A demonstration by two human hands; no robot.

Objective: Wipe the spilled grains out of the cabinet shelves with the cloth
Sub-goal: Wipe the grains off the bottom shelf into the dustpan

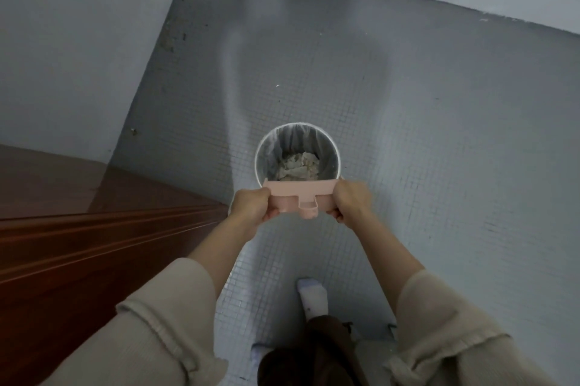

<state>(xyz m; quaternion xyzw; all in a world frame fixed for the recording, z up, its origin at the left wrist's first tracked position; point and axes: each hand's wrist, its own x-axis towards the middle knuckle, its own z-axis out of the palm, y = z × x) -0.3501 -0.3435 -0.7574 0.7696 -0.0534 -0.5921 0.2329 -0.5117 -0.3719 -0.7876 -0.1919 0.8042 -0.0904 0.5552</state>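
Holding the pink dustpan [298, 197] by its two short ends, I have the left hand [252, 206] curled round the left end and the right hand [353, 202] curled round the right end. Its long axis runs left to right between them, and its far edge lies over the near rim of the bin [256, 159]. The bin is straight ahead of both hands, neither one nearer, so I judge the next tip goes forward. Crumpled paper [298, 165] lies inside the bin. I see no cloth and cannot tell whether grains remain in the pan. Around is the tiled floor [439, 134], with a wooden panel [78, 228] at the left.
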